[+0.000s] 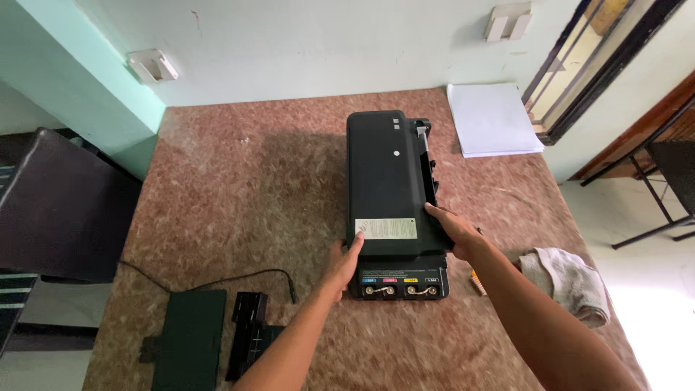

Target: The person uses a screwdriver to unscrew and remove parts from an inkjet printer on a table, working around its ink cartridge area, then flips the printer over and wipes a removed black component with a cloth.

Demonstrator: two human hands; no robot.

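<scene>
Head view. One black printer (391, 181) lies lengthwise in the middle of the reddish stone bench (239, 188), its ink-tank end toward you. Your left hand (342, 262) presses flat against the near left corner of the lid, fingers extended and touching the edge beside the white label (387, 229); it is not wrapped around anything. Your right hand (455, 230) lies along the right side of the casing, fingers laid over the edge; this grip is loose and mostly open, a bracing hold, not a clamp. Judgement: two hands on opposite sides keep the body from sliding on the smooth stone while you handle it.

Counts. At the near end there are four tank ports (402, 290) in a row, each under a coloured tag. Two loose black parts rest at the near left of the bench: one flat panel (190, 340) and one ribbed tray piece (250, 337), just beside each other, probably set aside so they stay clear of the printer. One black cable (217, 279) curls above them, its plug end free. One stack of white paper (492, 119) sits at the far right corner, well apart. One crumpled grey cloth (568, 279) lies near your right forearm, with one small orange item (478, 284) beside it, too small to tell what it is. Two white wall fittings (153, 66) hang above the bench.
</scene>
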